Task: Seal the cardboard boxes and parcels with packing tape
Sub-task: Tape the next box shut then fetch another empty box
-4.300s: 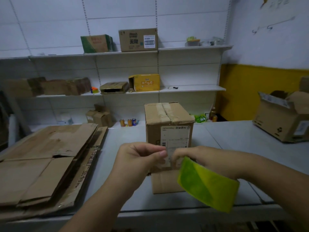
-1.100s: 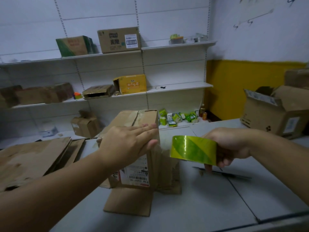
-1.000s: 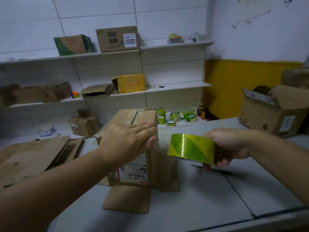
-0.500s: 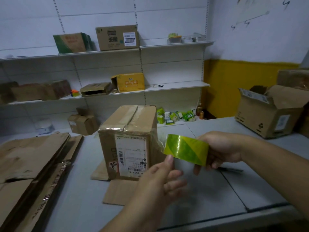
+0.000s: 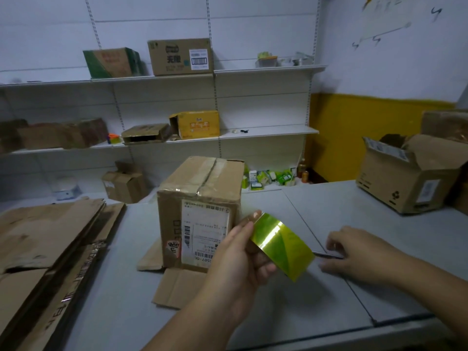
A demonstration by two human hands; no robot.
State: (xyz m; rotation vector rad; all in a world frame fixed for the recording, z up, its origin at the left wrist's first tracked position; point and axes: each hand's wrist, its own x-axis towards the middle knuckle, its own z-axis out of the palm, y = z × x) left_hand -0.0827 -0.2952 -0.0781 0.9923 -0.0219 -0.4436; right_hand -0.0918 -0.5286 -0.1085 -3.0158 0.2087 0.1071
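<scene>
Packing tape (image 5: 281,247), a green-and-yellow roll, is gripped in the left hand (image 5: 240,259) with the fingers curled round its edge. It is held above the middle of the table (image 5: 329,307), just in front of the cardboard box (image 5: 200,198). That box is stood upright toward the far edge, partly on a flat cardboard sheet (image 5: 177,287), with its top seam taped. The right hand (image 5: 354,252) is laid over a thin dark tool (image 5: 329,255) on the table; whether it is grasped cannot be told. Flattened cartons (image 5: 45,236) are piled along the left edge, and an open box (image 5: 405,178) is set at the far right corner.
</scene>
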